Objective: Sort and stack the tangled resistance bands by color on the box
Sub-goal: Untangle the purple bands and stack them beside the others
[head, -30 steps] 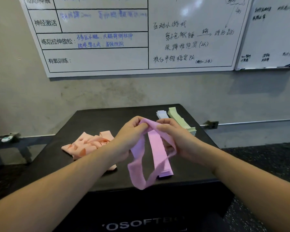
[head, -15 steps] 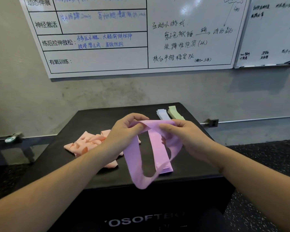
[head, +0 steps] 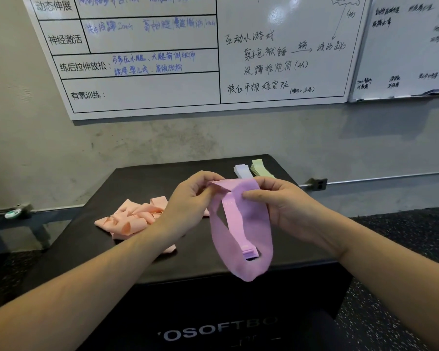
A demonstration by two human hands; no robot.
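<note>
A pink loop band hangs in the air over the black box. My left hand pinches its top left end and my right hand pinches the top right part. Behind the loop a flat stack of pink bands lies on the box near the front edge. A tangled heap of orange-pink bands lies on the box to the left, partly hidden by my left wrist. At the back right of the box sit a pale lilac stack and a light green stack.
The box stands against a grey wall with a whiteboard above it. A metal rail runs along the wall at the right. Dark speckled floor lies to the right of the box.
The loop has widened as my hands turned its top edge flatter. Both hands stay at about the same place above the box.
</note>
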